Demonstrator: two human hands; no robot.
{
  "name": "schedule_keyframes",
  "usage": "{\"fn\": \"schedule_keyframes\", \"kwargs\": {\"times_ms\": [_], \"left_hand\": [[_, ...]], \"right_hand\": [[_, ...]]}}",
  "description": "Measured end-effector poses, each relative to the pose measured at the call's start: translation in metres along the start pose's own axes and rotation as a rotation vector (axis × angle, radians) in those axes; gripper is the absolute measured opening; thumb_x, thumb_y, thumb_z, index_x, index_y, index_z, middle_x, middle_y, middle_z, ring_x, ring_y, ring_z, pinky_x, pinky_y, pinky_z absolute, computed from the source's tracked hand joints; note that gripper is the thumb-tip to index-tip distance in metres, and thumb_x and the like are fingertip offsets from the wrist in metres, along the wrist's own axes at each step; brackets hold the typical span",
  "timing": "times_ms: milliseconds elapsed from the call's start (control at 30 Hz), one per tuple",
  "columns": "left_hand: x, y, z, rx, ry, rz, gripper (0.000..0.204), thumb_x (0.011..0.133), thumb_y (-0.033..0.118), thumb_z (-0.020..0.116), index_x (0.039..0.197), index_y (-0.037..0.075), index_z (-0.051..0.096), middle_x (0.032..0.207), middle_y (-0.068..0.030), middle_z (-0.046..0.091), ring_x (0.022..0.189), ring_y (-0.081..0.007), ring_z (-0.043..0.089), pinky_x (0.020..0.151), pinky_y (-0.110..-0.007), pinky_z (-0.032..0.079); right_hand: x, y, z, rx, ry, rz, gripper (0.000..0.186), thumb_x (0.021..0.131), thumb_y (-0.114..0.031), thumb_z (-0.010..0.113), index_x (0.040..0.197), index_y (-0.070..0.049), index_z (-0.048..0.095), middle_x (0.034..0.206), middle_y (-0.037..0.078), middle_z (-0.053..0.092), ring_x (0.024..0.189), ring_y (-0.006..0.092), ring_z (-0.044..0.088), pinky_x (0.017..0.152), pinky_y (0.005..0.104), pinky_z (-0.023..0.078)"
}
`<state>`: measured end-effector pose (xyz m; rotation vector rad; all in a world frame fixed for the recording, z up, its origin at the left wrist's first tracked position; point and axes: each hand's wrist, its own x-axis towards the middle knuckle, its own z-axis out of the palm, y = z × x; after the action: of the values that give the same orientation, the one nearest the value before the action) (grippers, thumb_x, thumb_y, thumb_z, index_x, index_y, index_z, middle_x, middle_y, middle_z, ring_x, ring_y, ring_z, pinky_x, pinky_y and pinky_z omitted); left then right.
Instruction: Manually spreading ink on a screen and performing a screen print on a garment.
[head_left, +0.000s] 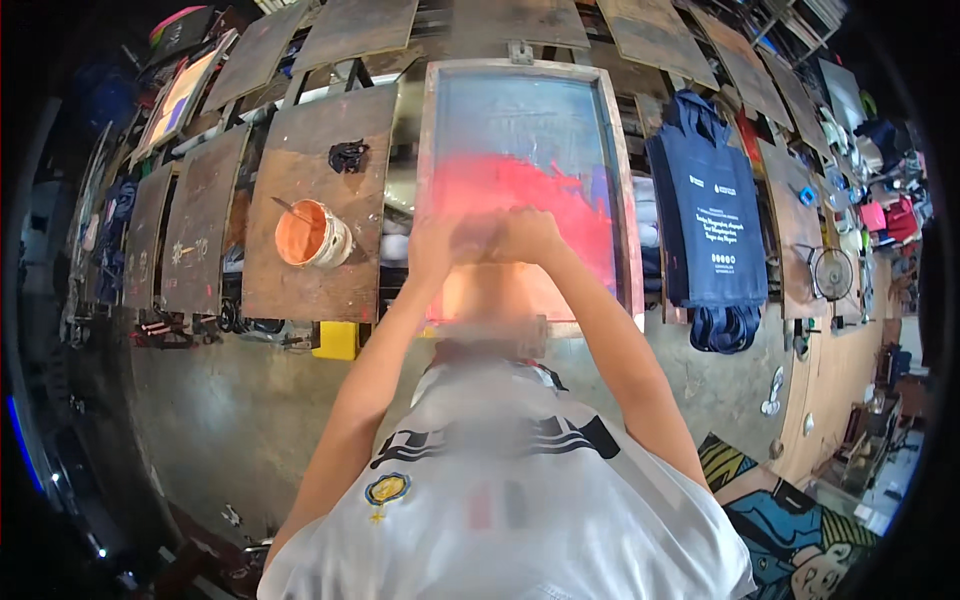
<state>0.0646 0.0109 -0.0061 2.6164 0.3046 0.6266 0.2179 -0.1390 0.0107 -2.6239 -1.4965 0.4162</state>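
Observation:
A wooden-framed printing screen (432, 110) lies in front of me, its mesh partly covered with red-pink ink (550, 195). Both hands are together over the lower half of the mesh. My left hand (432, 235) is blurred, but its fingers look curled inward. My right hand (527, 235) is closed beside it, knuckles up. A blurred patch between and below the hands hides what they grip. At the near end, the mesh looks paler and orange.
On a wooden board (330, 110) to the left stand a tub of orange ink (315, 235) with a stick in it and a crumpled black item (348, 156). Right of the screen, a navy tote bag (710, 200) lies on another board. A small fan (832, 272) is farther right.

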Motion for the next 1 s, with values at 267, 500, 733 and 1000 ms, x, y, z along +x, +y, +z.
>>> {"fn": "schedule_keyframes", "kwargs": {"times_ms": [267, 500, 733, 1000], "left_hand": [[0.05, 0.001, 0.011, 0.087, -0.097, 0.165, 0.055, 0.062, 0.031, 0.085, 0.11, 0.009, 0.067, 0.109, -0.0058, 0.07, 0.111, -0.0239, 0.062, 0.114, -0.048, 0.033], [0.089, -0.008, 0.036, 0.091, -0.379, 0.307, 0.056, 0.06, 0.033, 0.086, 0.109, 0.011, 0.068, 0.11, -0.0035, 0.07, 0.113, -0.0214, 0.062, 0.115, -0.051, 0.03], [0.004, -0.025, 0.015, 0.023, -0.016, -0.059, 0.057, 0.067, 0.04, 0.083, 0.113, 0.01, 0.068, 0.108, -0.0083, 0.071, 0.108, -0.0248, 0.065, 0.115, -0.052, 0.029], [-0.027, 0.0, -0.007, 0.22, 0.096, -0.254, 0.058, 0.071, 0.043, 0.081, 0.117, 0.013, 0.066, 0.113, -0.0055, 0.07, 0.108, -0.0241, 0.065, 0.118, -0.055, 0.015]], "right_hand": [[-0.042, 0.011, 0.025, 0.209, 0.344, 0.137, 0.053, 0.072, -0.047, 0.077, 0.104, -0.01, 0.057, 0.097, 0.014, 0.069, 0.093, 0.0378, 0.067, 0.075, 0.0516, 0.054], [-0.036, 0.013, 0.023, 0.23, 0.234, 0.367, 0.055, 0.075, -0.046, 0.077, 0.108, -0.01, 0.054, 0.098, 0.017, 0.069, 0.094, 0.0381, 0.067, 0.076, 0.0519, 0.054], [0.007, 0.0, -0.001, 0.101, -0.005, -0.024, 0.055, 0.07, -0.044, 0.078, 0.111, -0.011, 0.059, 0.101, 0.016, 0.069, 0.097, 0.0366, 0.067, 0.078, 0.0516, 0.055], [0.02, 0.009, 0.014, 0.092, 0.008, -0.464, 0.058, 0.067, -0.047, 0.079, 0.11, -0.012, 0.062, 0.103, 0.014, 0.069, 0.099, 0.0347, 0.067, 0.08, 0.0479, 0.055]]}}
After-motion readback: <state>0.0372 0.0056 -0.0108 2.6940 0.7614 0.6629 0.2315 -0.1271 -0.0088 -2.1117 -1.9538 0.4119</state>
